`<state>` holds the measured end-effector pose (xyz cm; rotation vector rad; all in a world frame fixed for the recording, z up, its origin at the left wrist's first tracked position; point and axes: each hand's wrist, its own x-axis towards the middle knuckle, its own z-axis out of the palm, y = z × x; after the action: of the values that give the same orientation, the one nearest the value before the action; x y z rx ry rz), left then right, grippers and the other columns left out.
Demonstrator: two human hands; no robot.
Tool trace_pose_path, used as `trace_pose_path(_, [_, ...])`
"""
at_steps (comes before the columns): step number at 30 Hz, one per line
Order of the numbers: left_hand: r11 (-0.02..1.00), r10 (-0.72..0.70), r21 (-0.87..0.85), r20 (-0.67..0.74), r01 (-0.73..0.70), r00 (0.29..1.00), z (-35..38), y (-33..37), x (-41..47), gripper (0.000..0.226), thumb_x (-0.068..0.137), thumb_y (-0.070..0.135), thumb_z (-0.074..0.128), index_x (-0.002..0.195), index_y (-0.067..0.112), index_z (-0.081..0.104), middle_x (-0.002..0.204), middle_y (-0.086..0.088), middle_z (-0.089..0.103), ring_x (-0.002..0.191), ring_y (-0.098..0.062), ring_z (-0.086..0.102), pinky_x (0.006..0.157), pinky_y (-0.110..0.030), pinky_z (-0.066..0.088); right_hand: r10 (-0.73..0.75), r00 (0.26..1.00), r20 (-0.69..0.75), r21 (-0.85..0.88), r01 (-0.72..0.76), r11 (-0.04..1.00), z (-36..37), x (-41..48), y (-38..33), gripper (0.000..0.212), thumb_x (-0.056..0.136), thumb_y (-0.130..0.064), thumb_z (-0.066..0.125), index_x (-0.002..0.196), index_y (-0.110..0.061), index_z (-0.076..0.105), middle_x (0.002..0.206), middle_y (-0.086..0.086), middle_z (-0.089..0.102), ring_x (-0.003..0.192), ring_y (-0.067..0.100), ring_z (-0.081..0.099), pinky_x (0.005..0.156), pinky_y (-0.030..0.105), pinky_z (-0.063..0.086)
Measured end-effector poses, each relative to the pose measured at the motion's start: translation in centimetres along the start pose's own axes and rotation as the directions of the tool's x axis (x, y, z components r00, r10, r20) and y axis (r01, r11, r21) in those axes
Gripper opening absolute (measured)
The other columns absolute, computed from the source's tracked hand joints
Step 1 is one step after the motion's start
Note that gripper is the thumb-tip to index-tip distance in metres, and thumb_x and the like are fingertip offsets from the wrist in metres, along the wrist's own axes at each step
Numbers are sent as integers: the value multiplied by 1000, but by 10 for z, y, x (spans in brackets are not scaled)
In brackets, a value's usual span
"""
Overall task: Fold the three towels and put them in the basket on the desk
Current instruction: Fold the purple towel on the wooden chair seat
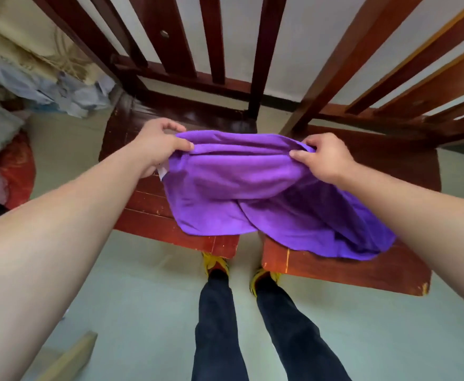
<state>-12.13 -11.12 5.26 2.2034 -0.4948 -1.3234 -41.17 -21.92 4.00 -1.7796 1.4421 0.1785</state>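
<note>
While both arms reach forward over two dark red wooden chairs, the person holds a purple towel (pixel 252 188) up by its far edge. The left hand (pixel 156 144) pinches the towel's far left corner, thumb pressed on top of the cloth and fingers curled behind it. The right hand (pixel 324 158) grips the far right corner the same way, thumb on the near face, fingers hidden behind the fabric. Between the two hands the top edge sags into a few soft folds.

From that held edge the towel hangs toward the person and drapes across both seats: its left part lies on the left chair (pixel 148 215), its right part spreads over the right chair (pixel 362 270), and its middle bridges the gap between them. A small white tag (pixel 162 171) shows at the towel's left edge, just under the left wrist. Below the towel's near hem stand the person's legs in dark trousers (pixel 219 325), with yellow shoes (pixel 214 264) partly tucked under the seat fronts. Left of the towel, beyond the left chair, lies a heap of pale cloth and bags (pixel 55 89).
</note>
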Motion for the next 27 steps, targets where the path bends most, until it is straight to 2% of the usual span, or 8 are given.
trace_pose_path(3, [997,31,-59,-259,-48,965,9,-15,32,35,72,5,75,101,18,59,95,-7,64,70,-13,57,52,-17,48,99,989,-108,-67,-107,992,9,25,1,23,90,-30,60,107,-19,69,110,12,68,107,33,59,88,34,45])
trace_pose_path(5, [1000,23,8,-368,-21,929,11,-31,42,37,72,14,75,106,17,61,105,-10,67,86,-20,63,74,-25,53,128,978,-167,-133,-151,980,13,28,-3,35,89,-29,58,123,-21,62,123,11,64,116,33,56,96,37,44])
trace_pose_path(9, [938,-122,276,-308,211,943,13,-85,25,45,74,30,77,111,10,61,115,-15,66,109,-31,61,93,-35,47,-81,973,-217,-356,-1,935,31,4,-18,41,85,-23,59,126,-19,57,122,15,56,112,39,51,88,47,46])
trace_pose_path(13, [847,-308,389,-195,362,931,18,-131,10,55,71,44,79,106,4,62,112,-20,66,106,-38,61,85,-39,48,-254,966,-42,-420,214,882,73,-2,-46,42,87,-21,56,129,-20,54,126,9,54,115,34,49,85,46,49])
trace_pose_path(16, [904,-225,338,-147,263,963,20,-142,9,29,74,31,76,66,10,57,81,-16,66,85,-34,62,70,-34,43,-272,952,137,-469,305,829,106,13,-71,52,89,-22,53,140,-22,43,147,8,39,131,31,38,92,46,44])
trace_pose_path(19, [983,-130,100,-226,156,965,8,-146,8,38,71,12,69,51,14,36,54,-4,38,56,-24,37,55,-34,31,-194,943,270,-533,314,785,134,32,-89,62,91,-24,50,149,-24,27,160,8,15,146,26,17,103,48,36])
trace_pose_path(23, [929,-308,-291,-272,227,912,-29,-166,13,36,66,1,59,52,18,31,56,-1,24,54,-17,22,51,-31,19,-197,931,306,-542,341,768,155,57,-119,68,90,-23,49,151,-26,20,162,5,3,149,22,5,109,52,28])
trace_pose_path(27, [912,-400,-30,-283,408,872,-70,-191,13,24,67,15,72,81,16,54,76,-5,59,72,-25,58,67,-36,47,-279,854,440,-518,495,697,177,67,-159,71,89,-24,52,151,-29,19,163,2,3,149,20,4,111,49,24])
